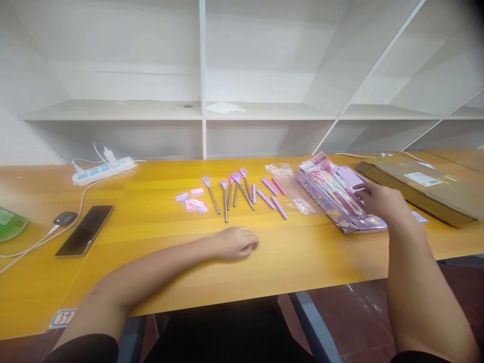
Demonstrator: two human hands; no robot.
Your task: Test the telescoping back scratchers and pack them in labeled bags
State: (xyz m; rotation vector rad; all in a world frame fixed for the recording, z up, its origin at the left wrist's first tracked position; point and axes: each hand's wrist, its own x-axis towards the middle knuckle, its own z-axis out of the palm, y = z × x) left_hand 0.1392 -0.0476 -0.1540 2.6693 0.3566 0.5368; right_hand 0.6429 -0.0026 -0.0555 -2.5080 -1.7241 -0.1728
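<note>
My left hand [237,243] rests on the table with its fingers curled in and nothing showing in them. At the right, my right hand [379,200] reaches into an open patterned display box [340,222], its fingers bent together at the contents; what they pinch is hidden. Inside the box lie plastic-wrapped back scratchers [333,184], pink and purple. Beyond my left hand are several loose back scratchers [226,200] with metal rods and claw heads. Beside them lie purple handle sleeves [280,207], a pink sleeve [279,186] and small printed cards [194,204].
Crumpled clear plastic bags [302,204] lie left of the box. A cardboard carton [423,184] stands behind my right hand. A phone [85,231], a power strip [104,171] with white cables and a green object [11,223] are at the left. White shelving [203,75] rises behind.
</note>
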